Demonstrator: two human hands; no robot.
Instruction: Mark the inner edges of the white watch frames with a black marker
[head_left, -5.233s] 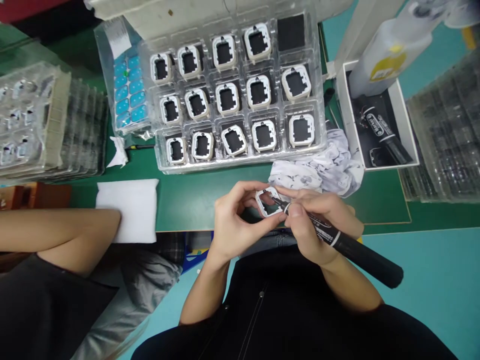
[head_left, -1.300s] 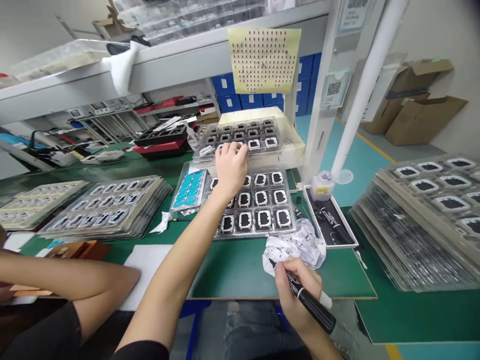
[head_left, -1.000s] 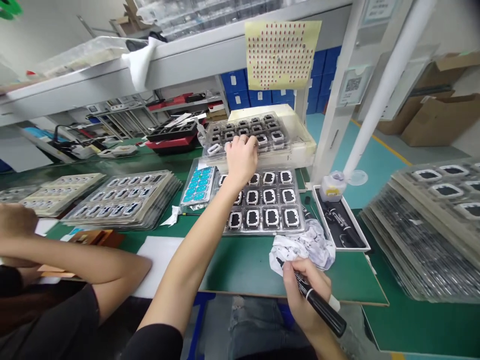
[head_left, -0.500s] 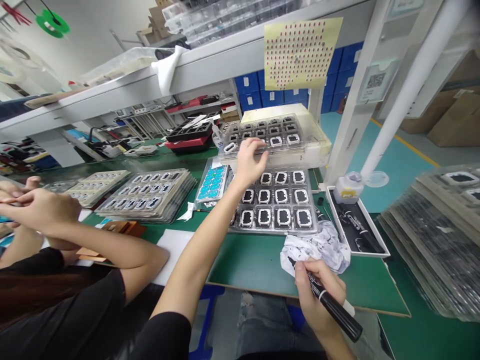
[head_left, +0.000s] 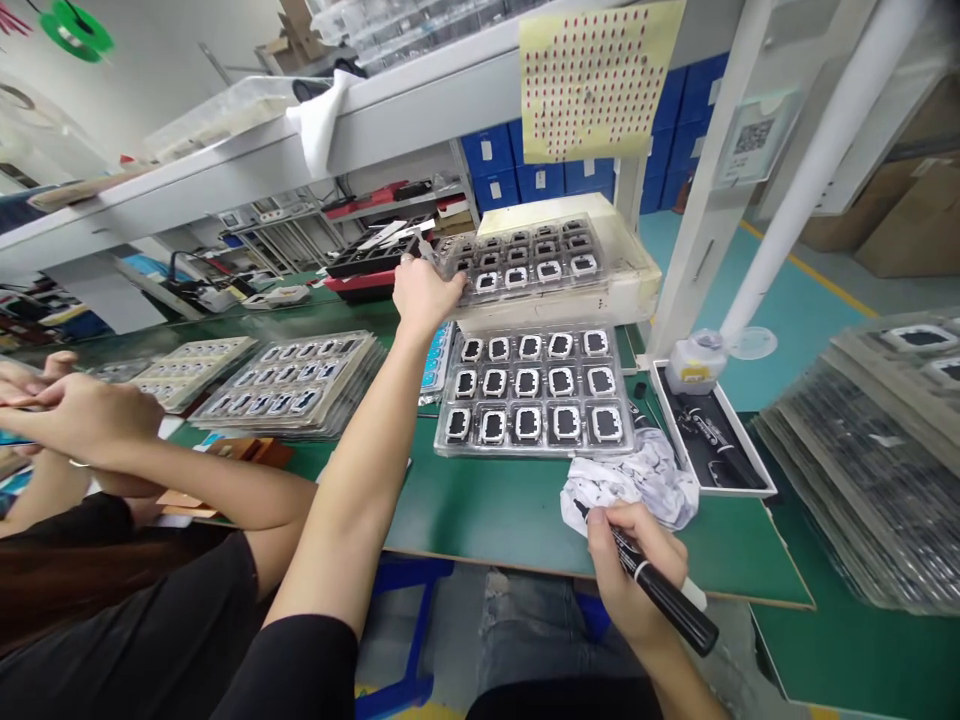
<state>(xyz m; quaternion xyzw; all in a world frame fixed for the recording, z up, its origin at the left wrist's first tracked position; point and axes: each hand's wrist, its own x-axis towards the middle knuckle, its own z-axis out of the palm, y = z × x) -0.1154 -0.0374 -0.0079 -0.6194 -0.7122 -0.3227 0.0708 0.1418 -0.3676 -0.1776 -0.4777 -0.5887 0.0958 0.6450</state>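
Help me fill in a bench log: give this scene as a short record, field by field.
Left hand: the left hand is at the left end of the upper tray; grip unclear
Right hand: the right hand holds a black marker, uncapped
Nearest to marker tip: patterned white cloth; contact unclear
Lower tray: the lower tray carries white frames, three rows of five
Right side: white box with bottle and second marker
Left side: co-worker's hand

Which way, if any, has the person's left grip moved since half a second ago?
Yes, to the left: judged against the white block, the left grip went from partway along its front to its left end.
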